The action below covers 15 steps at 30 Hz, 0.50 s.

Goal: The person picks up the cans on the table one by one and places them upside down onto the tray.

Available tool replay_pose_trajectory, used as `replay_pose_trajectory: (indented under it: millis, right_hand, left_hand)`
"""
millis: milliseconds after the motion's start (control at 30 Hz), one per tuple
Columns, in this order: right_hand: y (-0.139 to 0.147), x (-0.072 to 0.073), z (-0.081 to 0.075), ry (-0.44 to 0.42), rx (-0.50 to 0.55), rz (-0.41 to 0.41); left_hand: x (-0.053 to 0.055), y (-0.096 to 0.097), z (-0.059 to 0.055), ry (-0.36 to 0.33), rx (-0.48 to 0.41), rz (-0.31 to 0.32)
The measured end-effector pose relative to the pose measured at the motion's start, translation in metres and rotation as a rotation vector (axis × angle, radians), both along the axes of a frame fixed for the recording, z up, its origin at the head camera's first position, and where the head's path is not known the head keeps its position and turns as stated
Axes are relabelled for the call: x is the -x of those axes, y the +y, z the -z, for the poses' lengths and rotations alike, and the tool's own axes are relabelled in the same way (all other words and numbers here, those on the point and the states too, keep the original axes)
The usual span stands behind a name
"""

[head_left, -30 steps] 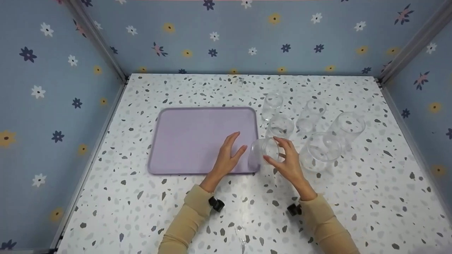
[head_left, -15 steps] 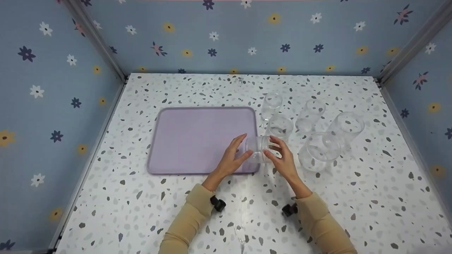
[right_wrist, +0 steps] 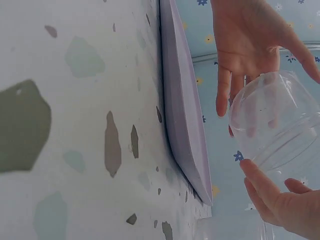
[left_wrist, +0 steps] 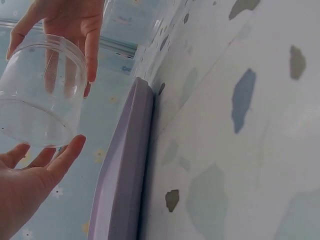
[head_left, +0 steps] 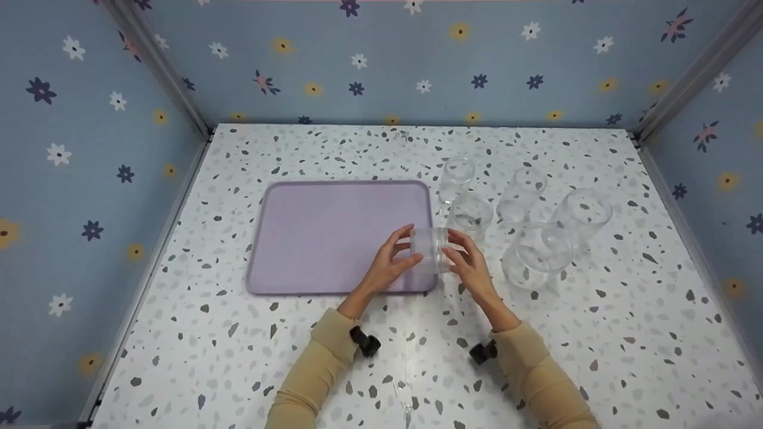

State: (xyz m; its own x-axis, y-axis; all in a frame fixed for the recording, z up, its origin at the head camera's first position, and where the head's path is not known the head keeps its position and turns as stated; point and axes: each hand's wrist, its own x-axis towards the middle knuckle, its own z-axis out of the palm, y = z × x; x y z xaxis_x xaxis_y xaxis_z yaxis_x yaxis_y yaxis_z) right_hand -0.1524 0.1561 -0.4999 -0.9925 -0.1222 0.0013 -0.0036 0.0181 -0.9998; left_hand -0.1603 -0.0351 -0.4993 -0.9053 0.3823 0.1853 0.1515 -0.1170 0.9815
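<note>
A clear jar [head_left: 428, 250] with a ridged rim lies on its side in the air above the tray's right edge, its rim towards the right. My right hand [head_left: 473, 271] grips the rim end, thumb in front and fingers behind. At the base end is my left hand [head_left: 384, 268], thumb and fingers spread, their tips at the jar's edge. The left wrist view has the jar [left_wrist: 42, 90] between both hands, the left fingertips [left_wrist: 75, 145] close against its base. In the right wrist view, the left fingers show partly through the jar [right_wrist: 275, 115].
A lilac tray [head_left: 334, 238] lies on the speckled table [head_left: 298, 369]. Several clear vessels stand right of it: a small one [head_left: 457, 179], a wide one [head_left: 471, 214], a tall one [head_left: 521, 193] and larger ones [head_left: 536, 256]. Flowered walls [head_left: 387, 65] enclose the table.
My right hand has moved left with the jar, from beside the tray's edge to over it. The left hand has moved slightly right, up to the jar's base.
</note>
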Motion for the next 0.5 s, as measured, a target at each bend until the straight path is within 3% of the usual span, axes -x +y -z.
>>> replay_pose_trajectory:
  millis: [233, 500]
  right_hand:
    - [-0.0030, 0.0034, 0.0028, -0.062, 0.100, -0.012]
    - [-0.0037, 0.0045, 0.0013, -0.080, 0.115, -0.028]
  left_hand:
    - [0.0027, 0.0003, 0.0001, -0.023, -0.077, -0.024]
    - [0.0019, 0.0010, 0.0006, -0.002, -0.096, -0.089]
